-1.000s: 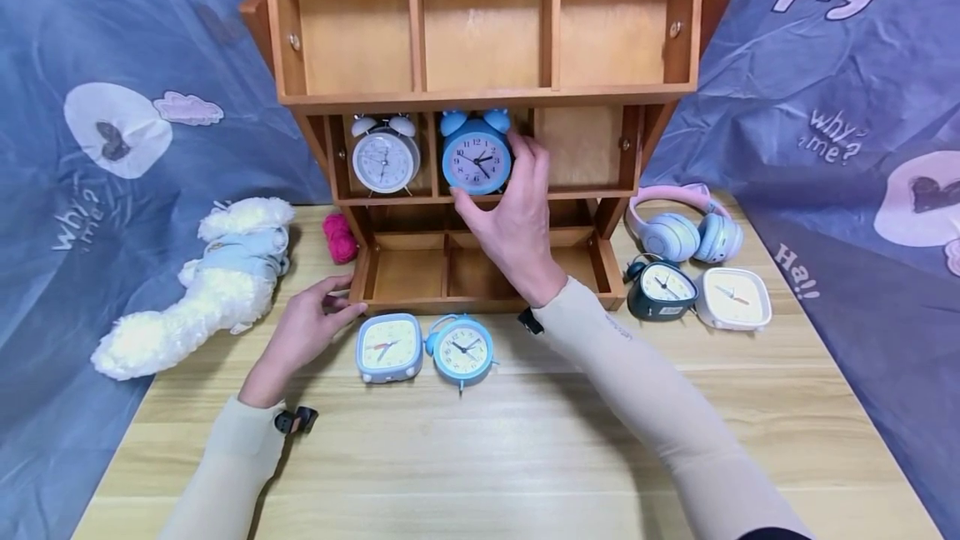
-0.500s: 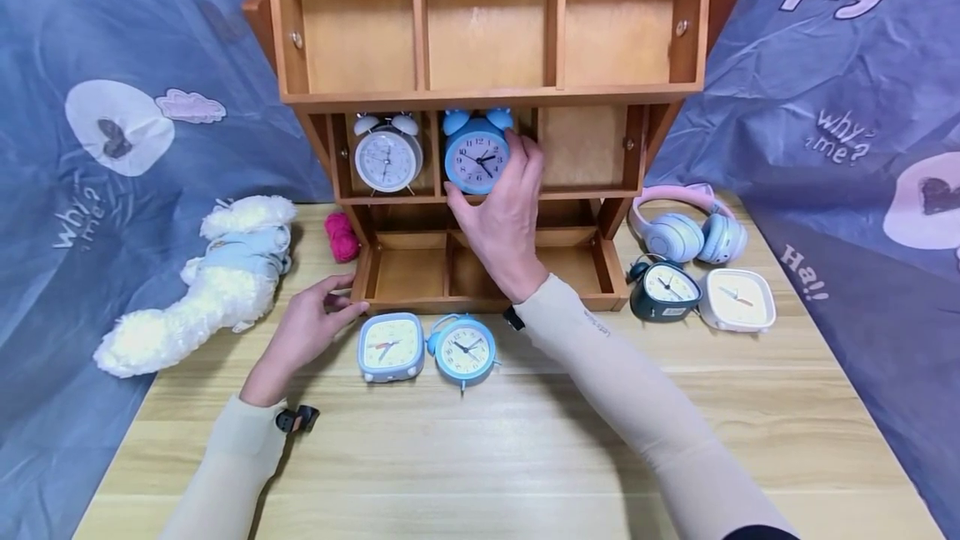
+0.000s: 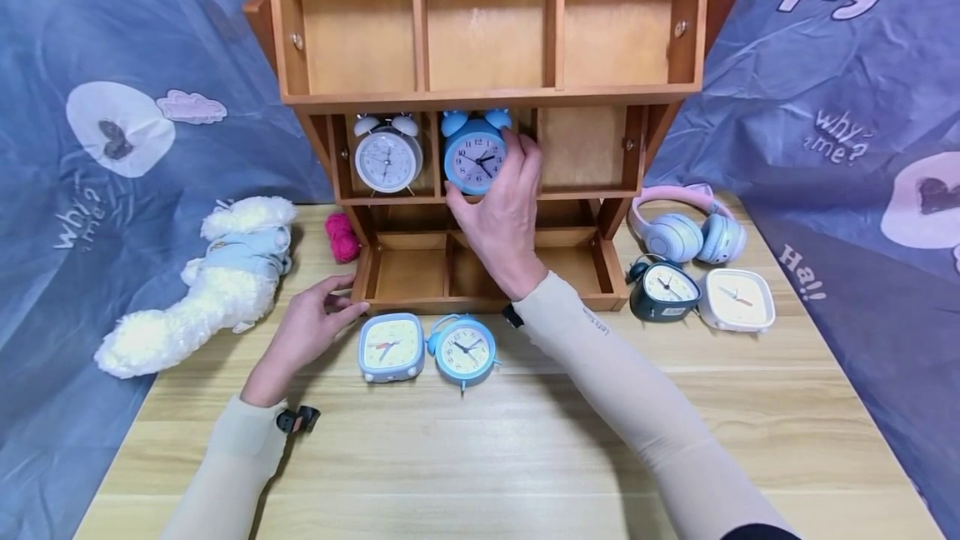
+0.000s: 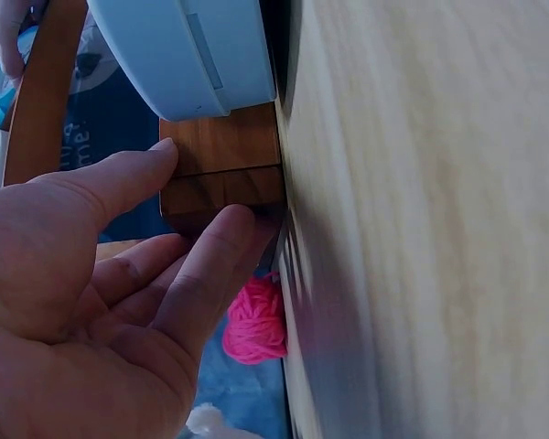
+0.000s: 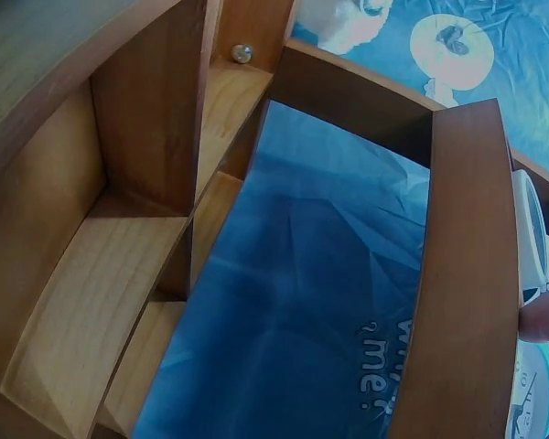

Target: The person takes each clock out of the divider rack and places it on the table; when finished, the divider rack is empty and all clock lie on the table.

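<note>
A blue twin-bell alarm clock (image 3: 474, 161) stands upright in the middle compartment of the wooden shelf (image 3: 491, 97)'s second tier. My right hand (image 3: 501, 219) holds it, thumb at the lower left of the dial and fingers along its right side. In the right wrist view only a fingertip (image 5: 544, 315) and part of the dial show at the edge. My left hand (image 3: 311, 325) grips the front left corner of the bottom tier; in the left wrist view the thumb and fingers lie on either side of that wooden corner (image 4: 224, 146). A white twin-bell clock (image 3: 387, 160) fills the left compartment.
On the table before the shelf are a square blue clock (image 3: 391, 347) and a round blue clock (image 3: 465, 350). Right of it are a dark green clock (image 3: 664, 291), a white clock (image 3: 738, 301) and headphones (image 3: 678, 236). Pink yarn (image 3: 342, 237) and a white plush toy (image 3: 217, 290) lie left.
My right hand and forearm have shifted slightly left, fingers still around the blue clock, which stays in its compartment. My left hand has not moved.
</note>
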A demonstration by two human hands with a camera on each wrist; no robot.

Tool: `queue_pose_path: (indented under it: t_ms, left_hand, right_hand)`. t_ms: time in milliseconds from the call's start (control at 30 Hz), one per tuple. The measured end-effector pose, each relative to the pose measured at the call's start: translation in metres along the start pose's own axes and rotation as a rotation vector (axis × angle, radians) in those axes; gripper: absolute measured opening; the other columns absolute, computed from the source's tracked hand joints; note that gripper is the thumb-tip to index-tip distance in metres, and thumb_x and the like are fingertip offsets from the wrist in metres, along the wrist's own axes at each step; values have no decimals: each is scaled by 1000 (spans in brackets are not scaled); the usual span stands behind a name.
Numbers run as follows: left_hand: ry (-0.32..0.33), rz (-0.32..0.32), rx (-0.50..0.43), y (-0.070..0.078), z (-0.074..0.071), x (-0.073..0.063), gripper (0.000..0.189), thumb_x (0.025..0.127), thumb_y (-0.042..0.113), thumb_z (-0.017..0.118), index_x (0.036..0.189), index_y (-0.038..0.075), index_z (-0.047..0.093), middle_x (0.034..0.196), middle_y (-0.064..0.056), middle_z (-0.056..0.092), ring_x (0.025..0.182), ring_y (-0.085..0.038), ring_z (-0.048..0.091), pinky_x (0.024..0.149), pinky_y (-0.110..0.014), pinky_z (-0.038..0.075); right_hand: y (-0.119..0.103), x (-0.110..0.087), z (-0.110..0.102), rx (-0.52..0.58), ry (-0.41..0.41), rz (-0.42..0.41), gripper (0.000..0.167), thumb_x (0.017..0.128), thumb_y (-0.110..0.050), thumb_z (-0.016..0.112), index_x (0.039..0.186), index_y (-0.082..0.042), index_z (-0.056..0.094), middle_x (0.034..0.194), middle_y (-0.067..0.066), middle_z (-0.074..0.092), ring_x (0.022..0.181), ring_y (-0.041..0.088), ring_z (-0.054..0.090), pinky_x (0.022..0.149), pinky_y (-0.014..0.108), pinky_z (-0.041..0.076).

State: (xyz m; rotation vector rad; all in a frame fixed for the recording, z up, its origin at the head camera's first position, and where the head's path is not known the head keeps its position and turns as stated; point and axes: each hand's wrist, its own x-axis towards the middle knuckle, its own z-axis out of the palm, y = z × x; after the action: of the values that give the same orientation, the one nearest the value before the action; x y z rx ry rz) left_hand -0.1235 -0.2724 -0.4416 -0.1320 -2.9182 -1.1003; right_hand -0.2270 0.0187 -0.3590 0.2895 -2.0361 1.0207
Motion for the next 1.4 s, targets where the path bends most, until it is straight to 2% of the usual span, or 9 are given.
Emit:
queue_pose_path:
  t_ms: [333, 700, 1233, 1400]
  left_hand:
    - [1, -5, 17, 1, 1, 0, 58, 107, 25, 80, 155, -1, 62, 120, -27, 82, 113, -43, 81, 88, -48, 66]
    - [-10, -15, 1, 2, 0, -2, 58, 107, 23, 80, 156, -1, 61, 124, -28, 81, 115, -42, 81, 93, -55, 66]
    - [-6, -4, 15, 2, 0, -3, 56, 108, 24, 79, 155, -2, 62, 119, -26, 83, 112, -41, 82, 90, -51, 67]
    - [-2, 0, 13, 2, 1, -2, 56, 107, 23, 79, 154, -2, 62, 117, -25, 83, 111, -41, 82, 88, -46, 67]
  right_hand:
    - [-1, 1, -3, -1, -9, -3, 94, 86, -26, 96, 158, 5, 44, 152, 28, 46, 144, 41, 52, 132, 43, 42]
    - [-3, 1, -6, 6, -15, -8, 93, 88, -28, 95, 159, 5, 44, 152, 28, 46, 144, 40, 51, 132, 42, 42]
    - [-7, 3, -13, 33, -16, -30, 94, 88, -29, 95, 159, 4, 45, 150, 27, 47, 142, 37, 54, 129, 40, 47]
    - [-8, 4, -17, 36, -13, -44, 93, 88, -29, 95, 159, 4, 45, 150, 26, 48, 142, 36, 55, 127, 38, 48]
